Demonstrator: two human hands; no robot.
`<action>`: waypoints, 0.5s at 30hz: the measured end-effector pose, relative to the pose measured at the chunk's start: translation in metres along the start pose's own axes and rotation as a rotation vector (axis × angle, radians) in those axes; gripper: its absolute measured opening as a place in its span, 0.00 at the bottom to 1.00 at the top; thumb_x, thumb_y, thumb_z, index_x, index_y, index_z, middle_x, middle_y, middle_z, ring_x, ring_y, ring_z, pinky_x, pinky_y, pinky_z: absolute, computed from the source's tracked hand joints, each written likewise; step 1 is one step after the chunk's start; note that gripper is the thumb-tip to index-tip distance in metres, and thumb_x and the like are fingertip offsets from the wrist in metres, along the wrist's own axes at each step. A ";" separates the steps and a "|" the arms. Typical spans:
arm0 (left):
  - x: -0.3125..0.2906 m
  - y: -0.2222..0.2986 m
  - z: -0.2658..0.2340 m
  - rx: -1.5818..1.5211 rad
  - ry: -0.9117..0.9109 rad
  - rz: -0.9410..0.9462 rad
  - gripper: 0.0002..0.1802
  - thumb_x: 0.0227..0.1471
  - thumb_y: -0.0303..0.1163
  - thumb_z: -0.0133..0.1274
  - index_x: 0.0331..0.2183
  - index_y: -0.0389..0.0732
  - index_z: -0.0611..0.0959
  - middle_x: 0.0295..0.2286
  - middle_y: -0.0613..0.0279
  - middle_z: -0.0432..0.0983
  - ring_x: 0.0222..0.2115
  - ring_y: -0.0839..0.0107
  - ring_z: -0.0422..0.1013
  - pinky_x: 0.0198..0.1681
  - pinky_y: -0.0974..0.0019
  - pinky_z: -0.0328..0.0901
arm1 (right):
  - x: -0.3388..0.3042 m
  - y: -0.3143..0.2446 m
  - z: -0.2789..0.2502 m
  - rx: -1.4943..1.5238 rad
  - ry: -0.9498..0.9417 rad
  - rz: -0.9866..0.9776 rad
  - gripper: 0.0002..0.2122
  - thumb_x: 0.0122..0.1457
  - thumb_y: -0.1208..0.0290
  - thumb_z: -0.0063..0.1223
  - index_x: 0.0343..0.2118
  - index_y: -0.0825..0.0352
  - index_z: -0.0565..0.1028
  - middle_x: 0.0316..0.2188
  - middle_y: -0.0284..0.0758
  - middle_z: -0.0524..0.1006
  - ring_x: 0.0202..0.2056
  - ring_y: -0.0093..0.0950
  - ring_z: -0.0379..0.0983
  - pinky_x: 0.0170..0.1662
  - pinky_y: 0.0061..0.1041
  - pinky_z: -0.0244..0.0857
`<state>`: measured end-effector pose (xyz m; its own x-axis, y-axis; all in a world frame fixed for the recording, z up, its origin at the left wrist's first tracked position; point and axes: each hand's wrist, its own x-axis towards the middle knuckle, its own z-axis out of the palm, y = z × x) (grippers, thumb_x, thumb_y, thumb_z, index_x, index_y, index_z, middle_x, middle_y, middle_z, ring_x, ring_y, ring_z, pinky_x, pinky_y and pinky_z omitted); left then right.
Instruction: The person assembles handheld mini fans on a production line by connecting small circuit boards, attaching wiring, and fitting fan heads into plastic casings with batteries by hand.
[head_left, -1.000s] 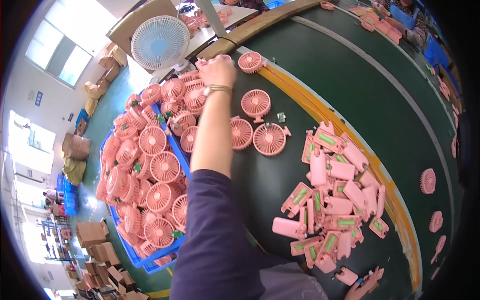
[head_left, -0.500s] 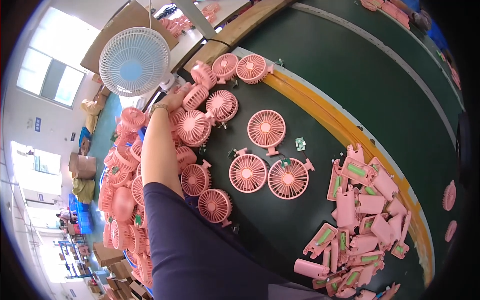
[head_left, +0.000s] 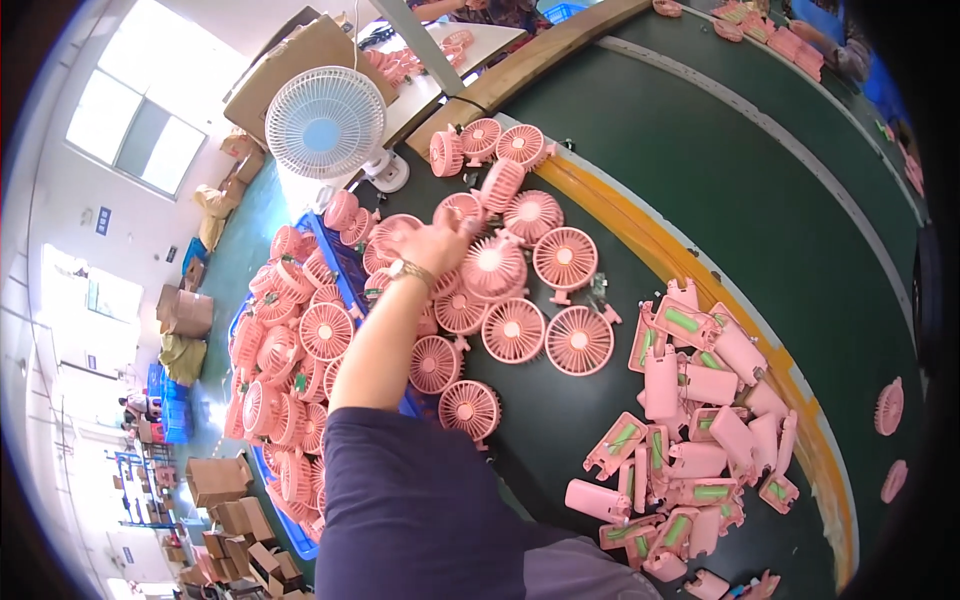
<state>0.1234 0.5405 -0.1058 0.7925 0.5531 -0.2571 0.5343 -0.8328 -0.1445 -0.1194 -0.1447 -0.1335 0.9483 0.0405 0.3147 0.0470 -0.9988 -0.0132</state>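
Observation:
My left hand (head_left: 437, 246), with a watch or bracelet at the wrist, reaches in among pink round fan heads on the dark green work surface. Its fingers look spread, slightly blurred, against a fan head (head_left: 460, 211) beside them; none is plainly gripped. Close on its right lie a domed fan head (head_left: 493, 266) and a tilted one (head_left: 501, 186). Flat fan heads (head_left: 565, 258) with short stems and small green circuit boards sit farther right. At the lower right edge, only the fingertips of what seems my right hand (head_left: 765, 585) show, beside pink handle shells (head_left: 690, 460).
A blue crate (head_left: 335, 262) heaped with fan heads stands left of my arm. Beyond my hand is a white desk fan (head_left: 325, 125). A yellow-taped ledge (head_left: 640, 235) borders the green conveyor belt (head_left: 700, 170). Another person's hand (head_left: 820, 40) is at the far right.
My left hand has moved right and nearer, and several fan heads have shifted right, bunching against the flat ones. The view has turned, showing more of the blue crate.

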 end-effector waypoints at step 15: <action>0.059 -0.136 0.004 -0.430 0.605 -0.535 0.40 0.38 0.42 0.61 0.54 0.45 0.68 0.58 0.47 0.55 0.56 0.48 0.58 0.56 0.52 0.58 | -0.003 -0.004 0.002 0.029 -0.058 0.024 0.14 0.60 0.75 0.46 0.47 0.76 0.70 0.48 0.57 0.68 0.51 0.54 0.63 0.57 0.50 0.54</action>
<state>0.0965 0.6861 -0.1051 0.3617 0.8814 0.3039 0.8421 -0.4487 0.2992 -0.1222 -0.1405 -0.1361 0.9658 0.0190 0.2585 0.0324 -0.9983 -0.0479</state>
